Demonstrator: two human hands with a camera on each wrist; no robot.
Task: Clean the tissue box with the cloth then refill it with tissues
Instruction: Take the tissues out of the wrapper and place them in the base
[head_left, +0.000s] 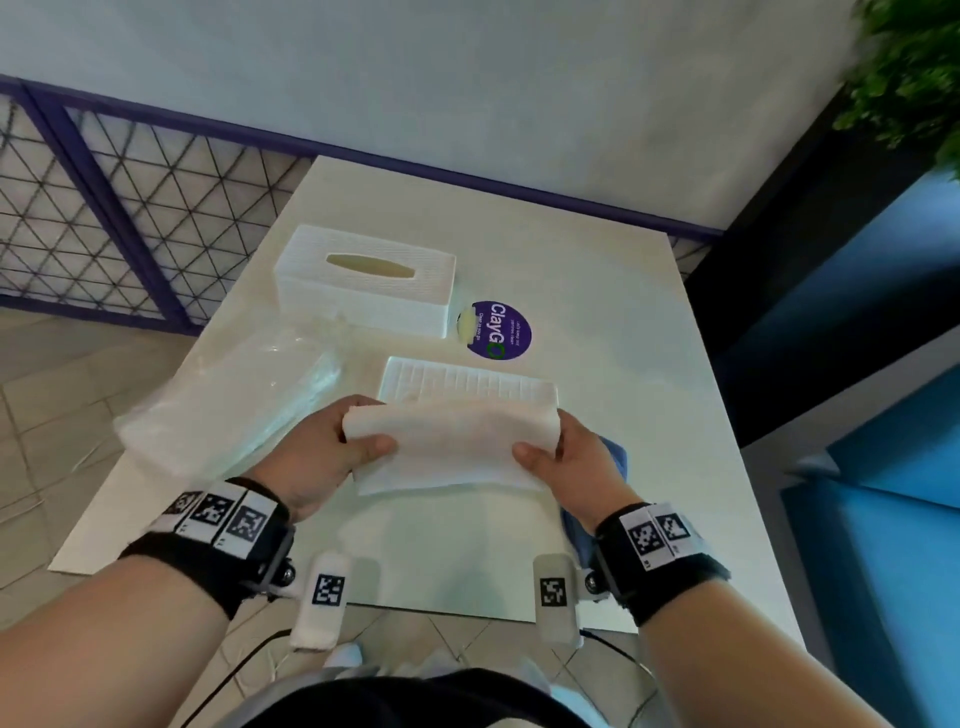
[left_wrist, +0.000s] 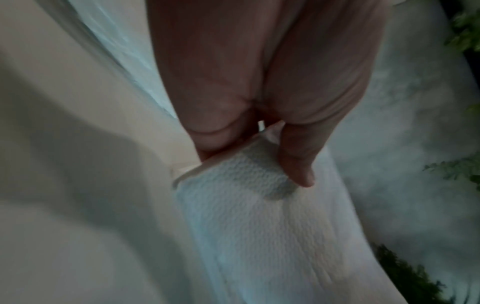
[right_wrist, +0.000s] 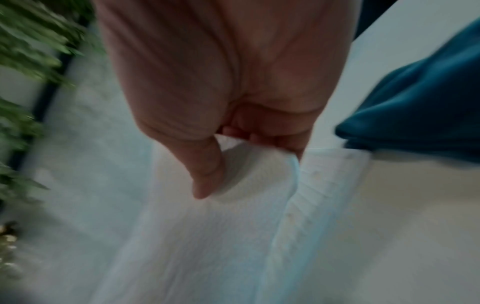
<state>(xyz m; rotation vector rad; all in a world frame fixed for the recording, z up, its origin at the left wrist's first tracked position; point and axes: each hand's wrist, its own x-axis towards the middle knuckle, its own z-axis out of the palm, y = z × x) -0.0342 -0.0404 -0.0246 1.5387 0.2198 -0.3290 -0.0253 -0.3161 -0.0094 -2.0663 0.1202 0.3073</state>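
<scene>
A stack of white tissues hangs between both hands above the table's near half. My left hand pinches its left end, thumb on top; the left wrist view shows the thumb pressing the tissues. My right hand pinches the right end, as the right wrist view shows on the tissues. The white tissue box stands at the back left, slot up. Its flat ribbed base plate lies just beyond the tissues. The blue cloth lies under my right hand, mostly hidden, and shows as the cloth.
A clear plastic tissue wrapper lies on the table's left side. A round purple sticker sits right of the box. The white table ends near my waist. A mesh fence stands left, a blue seat right.
</scene>
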